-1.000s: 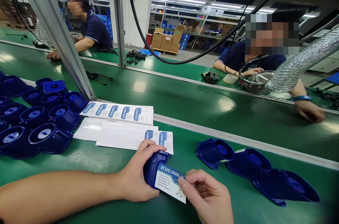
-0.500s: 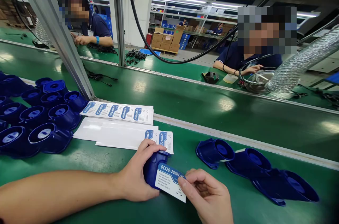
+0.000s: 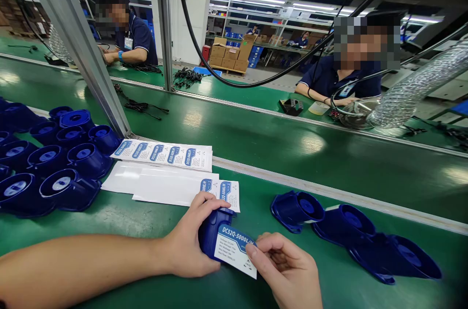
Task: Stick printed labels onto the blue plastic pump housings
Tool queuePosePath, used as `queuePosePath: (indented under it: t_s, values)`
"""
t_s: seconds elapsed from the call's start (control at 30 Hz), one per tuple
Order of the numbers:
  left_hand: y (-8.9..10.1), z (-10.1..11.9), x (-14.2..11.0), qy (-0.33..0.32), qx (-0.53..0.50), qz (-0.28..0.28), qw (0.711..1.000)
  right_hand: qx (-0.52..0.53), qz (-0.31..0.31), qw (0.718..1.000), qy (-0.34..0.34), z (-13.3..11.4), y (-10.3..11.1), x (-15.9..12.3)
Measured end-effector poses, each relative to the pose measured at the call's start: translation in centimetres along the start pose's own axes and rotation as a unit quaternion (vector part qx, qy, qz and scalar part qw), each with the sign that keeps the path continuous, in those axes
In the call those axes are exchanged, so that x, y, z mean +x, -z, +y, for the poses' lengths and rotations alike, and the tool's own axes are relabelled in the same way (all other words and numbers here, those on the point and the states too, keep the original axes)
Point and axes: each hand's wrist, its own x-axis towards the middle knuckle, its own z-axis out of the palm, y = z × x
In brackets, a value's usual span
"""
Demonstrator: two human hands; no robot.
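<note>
Cable bundle [image 3: 141, 106] slid right, beyond the counter's [image 3: 146, 221] far edge; left hand [image 3: 186, 245] still grips blue housing [image 3: 209, 238] over counter, right hand [image 3: 288, 265] pinches label [image 3: 230, 250] against it; label placement unchanged.

The place is a factory assembly hall: workers in matching navy shirts [image 3: 141, 38] sit along a long green workbench [image 3: 256, 128] under strip lights [image 3: 263, 1], with stacked cardboard boxes [image 3: 229, 55], shelving [image 3: 248, 14] and a foil duct [image 3: 420, 87] around them.
</note>
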Motion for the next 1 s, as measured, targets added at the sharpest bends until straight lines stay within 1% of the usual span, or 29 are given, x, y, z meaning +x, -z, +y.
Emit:
queuePosePath:
  t_s: [0.67, 1.0]
  values:
    - [0.01, 0.1, 0.04, 0.0, 0.0, -0.001, 1.0, -0.014, 0.004, 1.0, 0.0, 0.01, -0.04, 0.09]
    - [0.08, 0.08, 0.05, 0.005, 0.002, -0.002, 1.0, -0.012, -0.005, 1.0, -0.006, 0.72, 0.29, 0.17]
